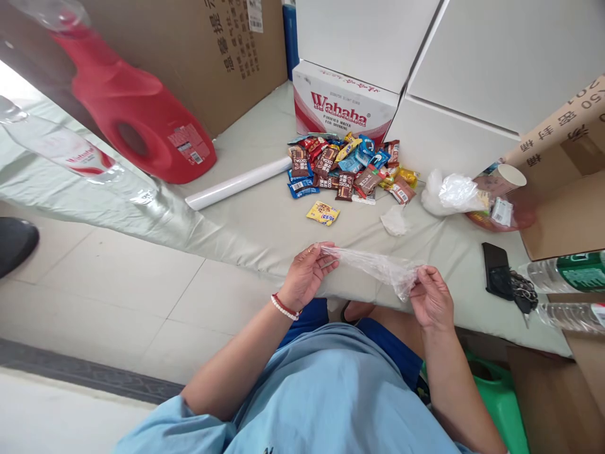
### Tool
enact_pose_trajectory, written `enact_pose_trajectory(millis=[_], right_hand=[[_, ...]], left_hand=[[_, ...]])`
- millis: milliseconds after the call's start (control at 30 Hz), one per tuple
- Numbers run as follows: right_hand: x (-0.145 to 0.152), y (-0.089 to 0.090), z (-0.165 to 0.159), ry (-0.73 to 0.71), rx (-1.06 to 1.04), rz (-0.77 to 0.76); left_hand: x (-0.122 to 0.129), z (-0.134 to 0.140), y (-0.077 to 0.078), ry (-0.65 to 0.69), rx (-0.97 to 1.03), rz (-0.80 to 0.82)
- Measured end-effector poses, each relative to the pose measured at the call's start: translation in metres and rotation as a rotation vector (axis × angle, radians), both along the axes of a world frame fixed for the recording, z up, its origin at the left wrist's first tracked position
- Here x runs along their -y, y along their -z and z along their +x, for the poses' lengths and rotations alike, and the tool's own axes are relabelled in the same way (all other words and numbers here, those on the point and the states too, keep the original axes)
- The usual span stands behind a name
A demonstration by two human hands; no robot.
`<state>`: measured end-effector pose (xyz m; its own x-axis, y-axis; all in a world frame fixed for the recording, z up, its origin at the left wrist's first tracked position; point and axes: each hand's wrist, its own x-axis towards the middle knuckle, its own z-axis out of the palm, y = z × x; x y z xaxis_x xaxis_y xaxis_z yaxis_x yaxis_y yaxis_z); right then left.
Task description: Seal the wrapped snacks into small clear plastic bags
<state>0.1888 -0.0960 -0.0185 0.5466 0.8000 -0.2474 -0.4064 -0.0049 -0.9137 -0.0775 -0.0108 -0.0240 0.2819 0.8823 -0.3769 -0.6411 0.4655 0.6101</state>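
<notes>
A clear plastic bag (373,263) is stretched between my two hands, over the front edge of the covered table. My left hand (306,272), with a beaded bracelet at the wrist, pinches one end of it. The other end is pinched in my right hand (431,295). Beyond the bag lies a heap of small wrapped snacks (347,165) in brown, blue, red and yellow. One yellow snack packet (323,213) sits apart, nearer to my left hand. A crumpled piece of clear plastic (394,221) rests right of it.
A white roll (241,183) and a red jug (142,120) stand left. A Wahaha carton (345,101) is behind the snacks. To the right are a bundle of clear bags (454,192), a paper cup (508,180), a phone (497,270), keys (524,291) and water bottles (574,274).
</notes>
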Motion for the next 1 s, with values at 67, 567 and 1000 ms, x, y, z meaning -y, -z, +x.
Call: enact_pose_trajectory(millis=[67,567,1000], right_hand=[[0.007,0.002,-0.003,-0.025,0.041,-0.008],[-0.035,-0.04,-0.052,-0.613,1.171,0.177],[-0.048,-0.066,-0.036,-0.481,0.332,-0.112]], left_hand=[[0.001,-0.002,0.001,-0.005,0.054,-0.03],[0.011,0.02,-0.018,-0.084,-0.53,0.414],[-0.005,0.004,-0.009,0.067,-0.883,0.472]])
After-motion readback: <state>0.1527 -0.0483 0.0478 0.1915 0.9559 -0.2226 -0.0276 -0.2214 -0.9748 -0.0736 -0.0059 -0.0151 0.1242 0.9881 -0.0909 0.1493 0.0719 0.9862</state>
